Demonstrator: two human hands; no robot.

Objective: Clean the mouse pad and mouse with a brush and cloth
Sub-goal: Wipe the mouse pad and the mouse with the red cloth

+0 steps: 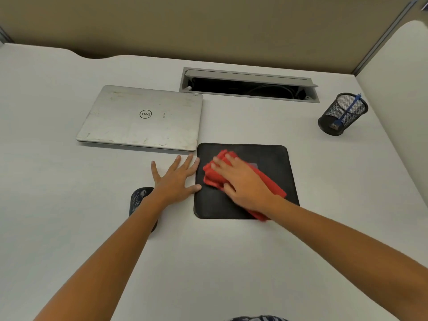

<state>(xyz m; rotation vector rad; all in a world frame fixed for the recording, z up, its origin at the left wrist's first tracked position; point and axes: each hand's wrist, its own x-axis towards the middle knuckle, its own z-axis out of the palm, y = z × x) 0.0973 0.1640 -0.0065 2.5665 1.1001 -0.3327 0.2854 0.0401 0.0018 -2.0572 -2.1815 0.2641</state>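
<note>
On the pale surface (69, 205) the mouse (139, 198) lies left of centre, partly under the left forearm. The left grip (176, 179) lies flat, fingers spread wide, at the pad (273, 158)'s left edge. The right grip (245, 181), fingers straight, presses the red cloth (213, 174) on the pad. Beyond are a closed laptop (143, 117), an open cable tray (250, 76), a mesh cup (331, 122) at upper right holding the brush (348, 110), and a beige partition (208, 26).

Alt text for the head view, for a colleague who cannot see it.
The right hand presses a folded red cloth on the mouse pad, while the left hand lies spread on the desk beside the pad's left edge. The mouse lies partly under the left forearm; a blue brush stands in a mesh cup far right.
</note>
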